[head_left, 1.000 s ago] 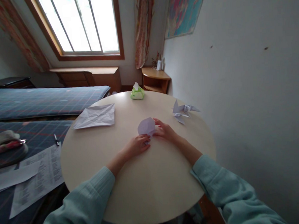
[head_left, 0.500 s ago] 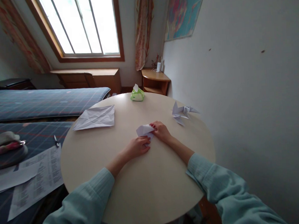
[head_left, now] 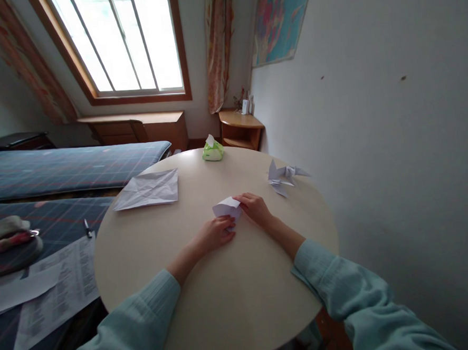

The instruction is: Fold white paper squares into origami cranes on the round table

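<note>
A small folded piece of white paper (head_left: 225, 207) is between my hands at the middle of the round table. My left hand (head_left: 217, 232) grips its lower left part, with the fingers lying across the paper. At its upper right corner, my right hand (head_left: 254, 207) pinches the edge between thumb and fingers. The paper's lower part is partly hidden under my left fingers. To the right rest folded white paper figures (head_left: 284, 176) with pointed tips. On the left lies a larger creased stack of white paper (head_left: 150, 189).
A green tissue pack (head_left: 212, 151) stands at the far edge of the pale round table (head_left: 211, 313). Left of the table, a plaid mattress (head_left: 69, 211) bears printed sheets (head_left: 54, 291), a pen (head_left: 87, 229) and a pouch-like bundle. A white wall runs along the right.
The view has tilted slightly, shifting the scene a little. Under my right fingers the paper's top flap sits a bit differently, and more of the face below it shows.
</note>
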Demonstrator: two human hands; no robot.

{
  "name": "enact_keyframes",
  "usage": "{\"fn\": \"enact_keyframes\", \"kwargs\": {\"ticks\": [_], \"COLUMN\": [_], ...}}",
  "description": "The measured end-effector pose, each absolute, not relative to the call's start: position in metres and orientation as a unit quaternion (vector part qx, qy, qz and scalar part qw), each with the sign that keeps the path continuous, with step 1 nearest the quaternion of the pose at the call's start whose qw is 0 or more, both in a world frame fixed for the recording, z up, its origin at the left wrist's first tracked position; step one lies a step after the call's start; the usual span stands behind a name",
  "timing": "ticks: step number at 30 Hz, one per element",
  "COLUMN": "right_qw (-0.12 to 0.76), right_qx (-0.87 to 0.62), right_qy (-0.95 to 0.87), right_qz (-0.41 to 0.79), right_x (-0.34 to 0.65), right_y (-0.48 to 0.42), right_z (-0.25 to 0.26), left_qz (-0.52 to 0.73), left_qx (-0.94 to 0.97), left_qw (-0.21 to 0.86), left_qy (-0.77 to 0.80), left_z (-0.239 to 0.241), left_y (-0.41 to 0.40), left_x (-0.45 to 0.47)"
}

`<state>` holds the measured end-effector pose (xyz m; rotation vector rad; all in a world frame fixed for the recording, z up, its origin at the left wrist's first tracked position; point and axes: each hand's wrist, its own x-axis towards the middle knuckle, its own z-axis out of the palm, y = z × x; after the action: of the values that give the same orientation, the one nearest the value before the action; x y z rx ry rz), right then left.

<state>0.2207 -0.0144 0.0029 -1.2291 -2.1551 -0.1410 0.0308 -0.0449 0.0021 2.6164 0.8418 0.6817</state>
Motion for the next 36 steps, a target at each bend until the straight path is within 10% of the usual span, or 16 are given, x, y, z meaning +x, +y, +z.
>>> {"fn": "enact_keyframes", "kwargs": {"ticks": [14,19,36], "right_qw": [0.302,0.318,0.266], "right_qx": [-0.506,-0.495,-0.471], "right_qy": [-0.806,-0.805,-0.840], "right_qz": [0.055,0.076,0.047], "right_x": [0.218,0.219,0.197], "right_y": [-0.002,0.000,-0.029], "right_z": [-0.010,-0.013,0.004], "left_qz": [0.291,0.399,0.206], "left_qx": [0.908,0.773,0.740], "left_qw": [0.127,0.040,0.101], "left_qy": [0.272,0.491,0.633], "left_z": [0.009,0.013,0.007], "left_y": [-0.049,-0.038,-0.034], "left_x": [0.030,0.020,0.022]}}
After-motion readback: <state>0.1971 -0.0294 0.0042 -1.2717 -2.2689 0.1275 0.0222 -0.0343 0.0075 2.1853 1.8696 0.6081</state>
